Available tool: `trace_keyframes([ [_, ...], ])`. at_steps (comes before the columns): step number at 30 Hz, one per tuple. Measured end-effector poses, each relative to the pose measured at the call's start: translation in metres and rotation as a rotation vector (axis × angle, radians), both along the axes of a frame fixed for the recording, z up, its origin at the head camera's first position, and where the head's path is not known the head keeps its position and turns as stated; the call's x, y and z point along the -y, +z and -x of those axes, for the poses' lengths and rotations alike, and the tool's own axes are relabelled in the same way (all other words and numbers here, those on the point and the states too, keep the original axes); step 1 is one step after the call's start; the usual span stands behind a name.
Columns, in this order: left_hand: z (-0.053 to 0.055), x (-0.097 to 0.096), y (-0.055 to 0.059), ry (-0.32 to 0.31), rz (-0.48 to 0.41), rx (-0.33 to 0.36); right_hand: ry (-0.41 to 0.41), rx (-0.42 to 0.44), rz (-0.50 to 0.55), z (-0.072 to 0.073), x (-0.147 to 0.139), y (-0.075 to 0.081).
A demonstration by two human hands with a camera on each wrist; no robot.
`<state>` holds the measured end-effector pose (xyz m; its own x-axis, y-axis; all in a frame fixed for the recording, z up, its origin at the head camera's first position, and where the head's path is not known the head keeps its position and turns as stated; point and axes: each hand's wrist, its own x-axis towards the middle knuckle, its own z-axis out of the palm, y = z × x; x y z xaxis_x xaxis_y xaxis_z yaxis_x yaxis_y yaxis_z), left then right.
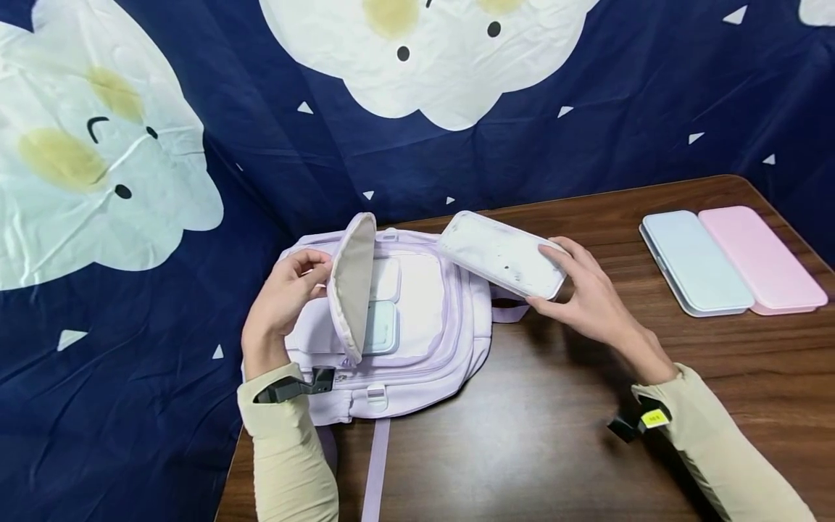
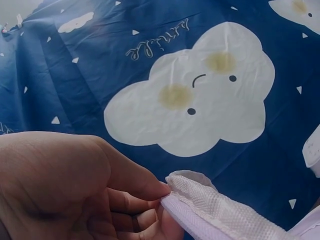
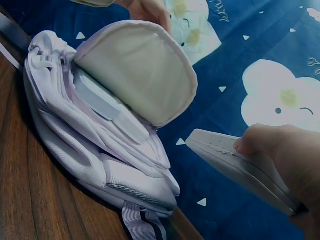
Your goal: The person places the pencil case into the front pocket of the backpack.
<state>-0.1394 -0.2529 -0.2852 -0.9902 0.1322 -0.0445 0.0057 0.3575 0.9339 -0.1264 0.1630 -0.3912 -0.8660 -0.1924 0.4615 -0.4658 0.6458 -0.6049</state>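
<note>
A lavender backpack [image 1: 424, 391] lies on the wooden table with its front pocket unzipped. My left hand [image 1: 280, 304] pinches the edge of the pocket flap [image 1: 352, 293] between thumb and fingers, holding it raised. Inside the pocket lie a light blue case [image 1: 383, 330] and a white case [image 1: 386, 279], partly covered by the flap. My right hand [image 1: 590, 301] grips one end of a long white pencil case [image 1: 496, 250], its thumb and fingers on opposite edges. That case is tilted above the table, its far end over the backpack's right side.
At the right of the table, a light blue pencil case [image 1: 694, 261] and a pink pencil case [image 1: 763, 257] lie side by side. A backpack strap [image 1: 375, 471] trails toward the front. A dark blue cloth [image 1: 261, 196] with clouds hangs behind the table.
</note>
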Motion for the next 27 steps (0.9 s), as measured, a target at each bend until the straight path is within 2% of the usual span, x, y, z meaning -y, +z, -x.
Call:
trace_keyframes([
  [12, 0.002, -0.006, -0.002, -0.009, -0.016, 0.033, 0.084, 0.018, -0.011, 0.013, 0.01, -0.005],
  [27, 0.002, -0.012, 0.001, -0.024, 0.018, 0.02, 0.208, 0.088, -0.029, 0.038, 0.041, -0.004],
])
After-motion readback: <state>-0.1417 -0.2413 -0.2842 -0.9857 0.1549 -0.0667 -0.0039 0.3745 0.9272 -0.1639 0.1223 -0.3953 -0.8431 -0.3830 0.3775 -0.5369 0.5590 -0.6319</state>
